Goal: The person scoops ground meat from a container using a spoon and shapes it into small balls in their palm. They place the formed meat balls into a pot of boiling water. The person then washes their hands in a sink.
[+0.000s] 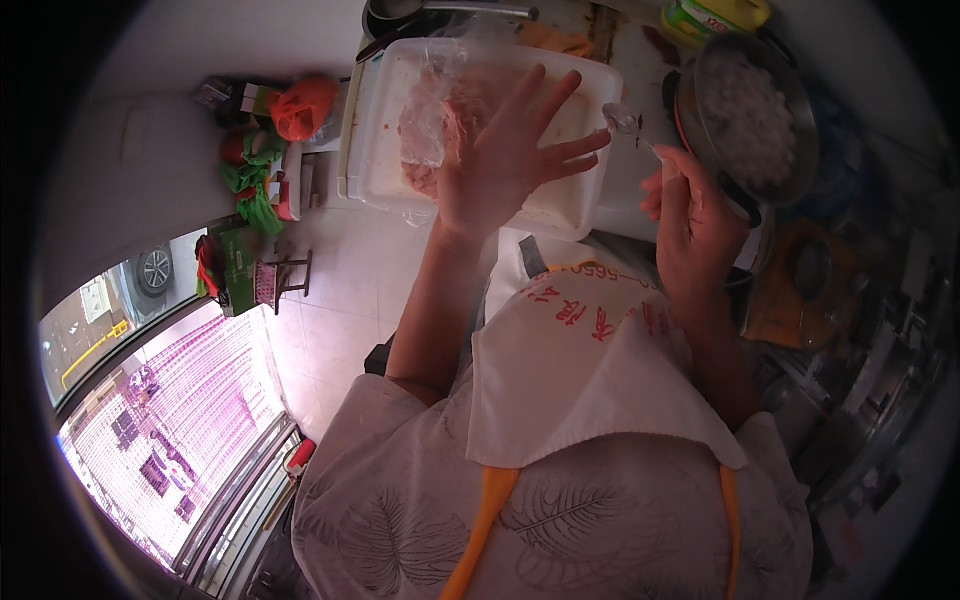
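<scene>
My left hand [499, 169] is spread open, palm up or sideways, above a white plastic tray [367, 150]. Under and beside it in the tray lies raw, pinkish meat [420, 176], partly covered by a clear plastic bag [427, 124]. My right hand [697, 214] is closed around the thin handle of a metal spoon [621, 118], whose bowl is over the tray's right edge. Dark bits show near the spoon's neck. Right of the spoon stands a metal bowl [806, 127] of pale, lumpy food [746, 124], too blurred to name exactly.
Behind the tray is a dark pan [390, 22]. A yellow plastic bottle [739, 15] stands at the back right. Red [302, 109] and green plastic bags [259, 206] sit at left, above a small stool [296, 281]. An orange board-like item [787, 300] lies at right.
</scene>
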Motion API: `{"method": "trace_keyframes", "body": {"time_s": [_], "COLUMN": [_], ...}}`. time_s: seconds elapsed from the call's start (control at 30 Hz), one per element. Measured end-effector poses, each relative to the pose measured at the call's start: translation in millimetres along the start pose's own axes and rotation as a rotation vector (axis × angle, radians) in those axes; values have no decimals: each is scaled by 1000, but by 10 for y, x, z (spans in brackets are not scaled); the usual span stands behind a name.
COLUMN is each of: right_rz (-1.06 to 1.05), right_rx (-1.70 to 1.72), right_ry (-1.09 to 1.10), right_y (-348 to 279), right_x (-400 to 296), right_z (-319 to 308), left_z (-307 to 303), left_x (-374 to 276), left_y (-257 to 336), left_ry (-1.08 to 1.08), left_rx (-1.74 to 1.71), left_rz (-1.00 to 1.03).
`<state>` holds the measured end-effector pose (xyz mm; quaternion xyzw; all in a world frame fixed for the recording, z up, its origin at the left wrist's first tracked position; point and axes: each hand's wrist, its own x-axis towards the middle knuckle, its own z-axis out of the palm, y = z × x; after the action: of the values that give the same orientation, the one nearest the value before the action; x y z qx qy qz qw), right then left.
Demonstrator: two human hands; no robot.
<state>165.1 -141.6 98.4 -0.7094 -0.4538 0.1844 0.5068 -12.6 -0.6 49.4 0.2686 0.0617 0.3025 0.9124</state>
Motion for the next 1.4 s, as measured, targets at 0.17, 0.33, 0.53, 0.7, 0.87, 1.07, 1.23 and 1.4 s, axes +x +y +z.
{"method": "trace_keyframes", "body": {"time_s": [0.17,0.33,0.53,0.7,0.87,1.07,1.23,1.4], "right_rz": [65,345,365,376,404,465,483,364], "right_rx": [-12,345,637,569,580,658,797,804], "right_ry": [-94,-329,-386,-400,-368,-366,-352,-252], "right_y": [-27,263,498,385,340,315,301,402], "right_x": [132,293,203,153,105,61,24,92], "right_z": [-116,-272,-68,-75,-176,-263,-343,-375], "left_z": [-66,-141,-226,-231,-291,-378,-394,-427], "left_x": [-12,18,51,43,44,44,58,90], "left_y": [78,80,-10,7,34,44,17,52], "left_ry": [-108,-202,-310,-275,-242,-247,-218,-289], "left_rx": [219,-370,-533,-457,-450,-481,-592,-492], "left_rz": [-44,-110,-124,-139,-175,-162,-146,-150]}}
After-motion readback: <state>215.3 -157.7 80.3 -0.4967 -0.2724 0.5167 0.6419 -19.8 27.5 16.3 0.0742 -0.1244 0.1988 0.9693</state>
